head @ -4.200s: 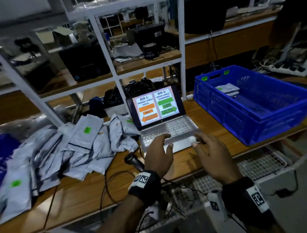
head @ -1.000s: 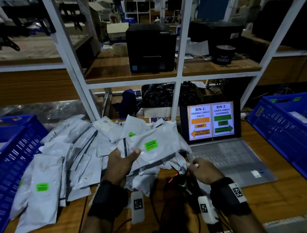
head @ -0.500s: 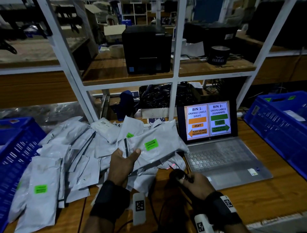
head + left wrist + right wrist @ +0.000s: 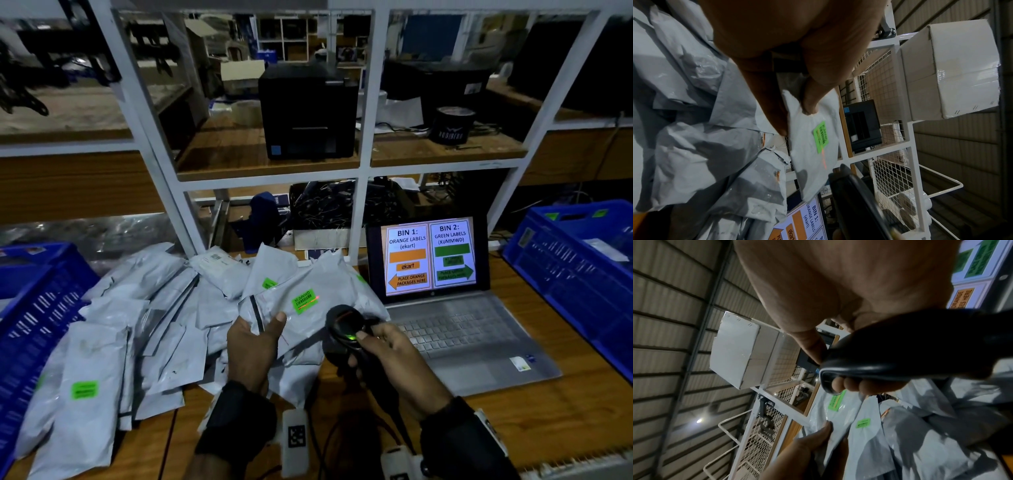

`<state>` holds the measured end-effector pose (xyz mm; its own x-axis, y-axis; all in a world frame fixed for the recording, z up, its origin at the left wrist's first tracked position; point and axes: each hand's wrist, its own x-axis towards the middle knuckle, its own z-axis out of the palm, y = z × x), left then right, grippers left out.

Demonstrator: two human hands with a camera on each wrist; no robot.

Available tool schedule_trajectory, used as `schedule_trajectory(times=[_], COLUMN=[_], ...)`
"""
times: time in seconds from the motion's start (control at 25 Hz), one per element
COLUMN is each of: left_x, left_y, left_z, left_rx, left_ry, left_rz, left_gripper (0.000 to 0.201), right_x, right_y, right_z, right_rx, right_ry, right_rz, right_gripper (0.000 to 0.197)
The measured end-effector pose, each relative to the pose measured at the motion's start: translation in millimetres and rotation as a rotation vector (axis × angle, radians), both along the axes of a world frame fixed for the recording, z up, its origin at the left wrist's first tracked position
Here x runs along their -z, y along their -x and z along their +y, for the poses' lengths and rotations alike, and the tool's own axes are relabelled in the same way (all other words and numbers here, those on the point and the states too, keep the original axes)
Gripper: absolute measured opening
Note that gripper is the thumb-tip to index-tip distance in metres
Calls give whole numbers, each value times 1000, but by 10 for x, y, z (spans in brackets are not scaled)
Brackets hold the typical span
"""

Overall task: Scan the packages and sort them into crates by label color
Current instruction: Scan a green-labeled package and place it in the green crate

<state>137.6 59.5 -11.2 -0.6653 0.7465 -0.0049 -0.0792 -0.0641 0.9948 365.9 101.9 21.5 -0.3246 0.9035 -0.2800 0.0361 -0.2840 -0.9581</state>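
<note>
My left hand (image 4: 255, 339) pinches a grey mailer package (image 4: 318, 301) by its near left edge, thumb on top, holding it above the pile. Its green label (image 4: 304, 300) faces up, and a red scan line crosses it. In the left wrist view the thumb presses the package (image 4: 813, 146) near its green label (image 4: 821, 137). My right hand (image 4: 387, 353) grips a black handheld scanner (image 4: 344, 327), which points at the label from just to the right. The right wrist view shows fingers curled round the scanner (image 4: 890, 356) above the package (image 4: 836, 415).
A pile of grey mailers (image 4: 137, 329) covers the wooden table on the left. A blue crate (image 4: 30, 329) stands at far left, another blue crate (image 4: 575, 274) at far right. An open laptop (image 4: 442, 291) shows bin instructions. A white shelf frame (image 4: 359, 168) rises behind.
My right hand has lifted the scanner off the table and aimed it at the green label, where a red line now shows. My left hand keeps holding the package in the same place.
</note>
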Motion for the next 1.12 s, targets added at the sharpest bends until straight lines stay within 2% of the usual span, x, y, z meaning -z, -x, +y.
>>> schedule_trajectory(times=[0.32, 0.64, 0.92, 1.12], left_x=[-50, -80, -59, -30], left_y=[-77, -100, -68, -71], left_z=[-41, -78, -49, 2], left_rx=[11, 35, 4, 14], left_ry=[-18, -60, -45, -56], left_rz=[95, 88, 84, 87], left_gripper=[11, 24, 18, 20], right_x=[-12, -92, -179, -183], right_y=[151, 235, 266, 268], right_z=[-94, -116, -146, -130], right_rx=[-11, -40, -28, -25], right_ry=[-51, -56, -49, -27], right_rz=[19, 12, 25, 31], right_gripper=[36, 26, 20, 26])
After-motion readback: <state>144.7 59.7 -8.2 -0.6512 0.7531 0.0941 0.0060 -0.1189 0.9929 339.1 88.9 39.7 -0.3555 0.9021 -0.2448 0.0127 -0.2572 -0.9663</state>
